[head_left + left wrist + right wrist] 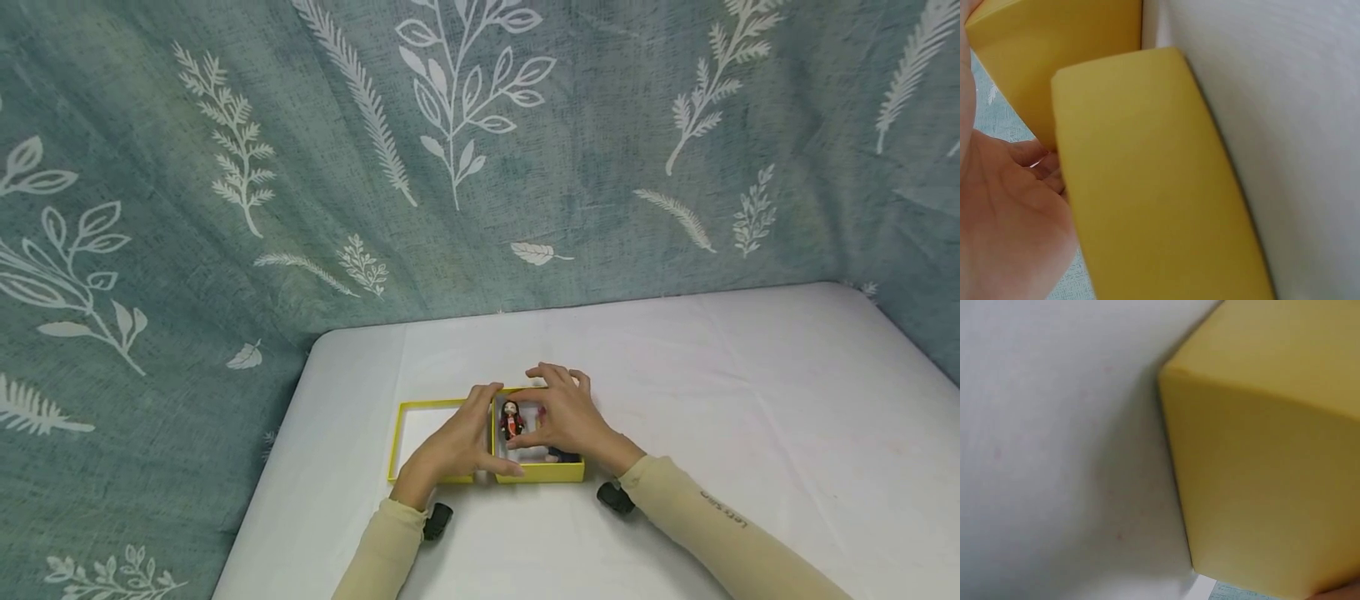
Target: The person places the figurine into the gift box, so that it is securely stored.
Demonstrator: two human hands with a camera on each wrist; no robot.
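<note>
A yellow-rimmed box (539, 473) holds a small black-haired doll figurine (511, 423) in red and black at its left side. My left hand (454, 442) holds the box by its left side, thumb at the near rim and fingers at the far corner. In the left wrist view, part of that hand (1013, 206) shows beside the yellow box wall (1079, 47). Over the box, my right hand (566, 421) has its thumb and index finger at the figurine's two ends. Other small items in the box are partly hidden under the right hand.
A shallow yellow-edged lid (396, 442) with a white inside lies against the box's left, partly covered by the left hand. Both stand on a white-covered table (712, 375). A green leaf-patterned curtain (585, 167) hangs behind and at the sides.
</note>
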